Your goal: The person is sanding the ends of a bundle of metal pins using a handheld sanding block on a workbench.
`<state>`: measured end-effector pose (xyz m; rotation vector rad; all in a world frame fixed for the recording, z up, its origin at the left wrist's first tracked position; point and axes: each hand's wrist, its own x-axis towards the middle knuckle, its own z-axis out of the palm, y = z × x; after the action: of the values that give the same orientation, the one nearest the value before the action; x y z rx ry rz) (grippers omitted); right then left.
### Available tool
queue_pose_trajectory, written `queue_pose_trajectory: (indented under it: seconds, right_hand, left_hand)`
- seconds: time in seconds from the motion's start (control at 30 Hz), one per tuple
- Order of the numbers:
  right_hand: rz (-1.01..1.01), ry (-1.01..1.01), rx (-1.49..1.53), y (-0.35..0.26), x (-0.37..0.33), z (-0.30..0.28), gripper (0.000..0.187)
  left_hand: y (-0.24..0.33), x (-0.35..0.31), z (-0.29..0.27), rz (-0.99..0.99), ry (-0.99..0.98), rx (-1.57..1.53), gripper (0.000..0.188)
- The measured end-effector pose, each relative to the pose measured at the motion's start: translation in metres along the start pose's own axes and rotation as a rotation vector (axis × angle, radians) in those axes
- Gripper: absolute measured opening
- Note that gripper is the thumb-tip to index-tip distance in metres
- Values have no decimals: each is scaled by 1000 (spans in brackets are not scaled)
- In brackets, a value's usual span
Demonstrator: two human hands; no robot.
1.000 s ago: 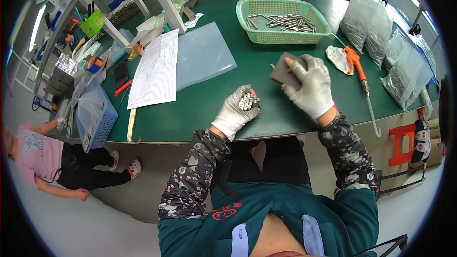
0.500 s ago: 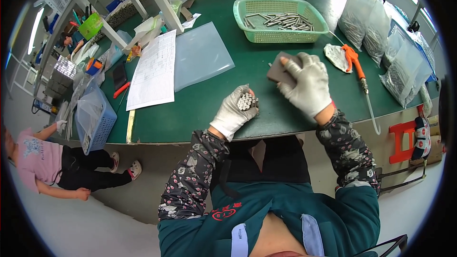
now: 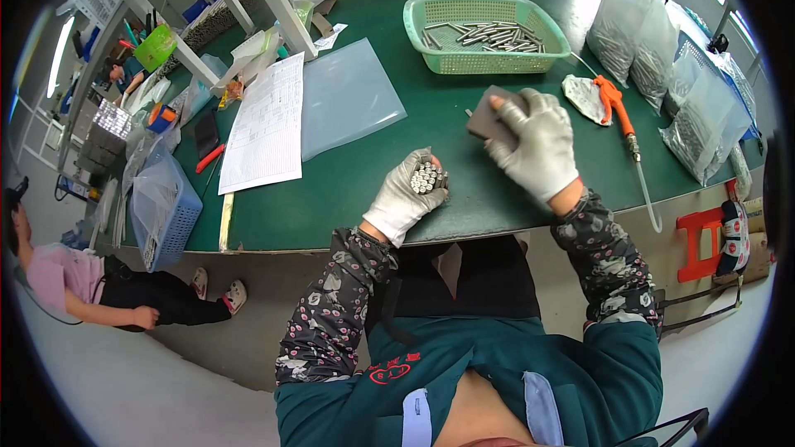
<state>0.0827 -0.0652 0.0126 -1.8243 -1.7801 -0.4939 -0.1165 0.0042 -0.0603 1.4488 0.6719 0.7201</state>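
My left hand (image 3: 404, 199), in a pale work glove, is wrapped round a tight bundle of short metal pins (image 3: 426, 178). Their round ends face up in a cluster. To its right, my gloved right hand (image 3: 537, 145) grips a flat grey-brown block (image 3: 495, 118), which looks like a sanding block. A bare fingertip shows on top of the block. The block and the bundle are apart, both over the near part of the green table (image 3: 331, 215). Beyond my right hand stands a light green basket (image 3: 489, 66) with several loose metal pins (image 3: 501, 36) in it.
An orange air gun (image 3: 611, 99) lies by a white cloth (image 3: 585, 98) on the right, near bags of metal parts (image 3: 617, 37). Left are a printed sheet (image 3: 265, 128), a clear plastic folder (image 3: 348, 95) and a blue basket (image 3: 176, 219). A person in pink (image 3: 70, 277) stands at far left.
My hands keep their grips; the right hand and block shift very slightly. At far left, the person in pink has turned and now holds one arm up near the picture's edge.
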Motion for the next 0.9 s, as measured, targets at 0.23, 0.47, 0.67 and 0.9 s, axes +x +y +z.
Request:
queue_pose_trajectory:
  seconds: [0.23, 0.47, 0.67, 0.9]
  right_hand:
    - [253, -445, 735, 9, -9, -5, 38]
    - [526, -717, 551, 26, 4, 4, 51]
    - [577, -491, 425, 51, 21, 16, 46]
    - [67, -300, 158, 20, -4, 3, 73]
  left_hand:
    - [0, -3, 0, 75, -6, 65, 53]
    - [1, -2, 2, 29, 13, 60, 48]
    - [1, -3, -1, 22, -33, 120, 44]
    - [5, -3, 0, 48, -12, 90, 40]
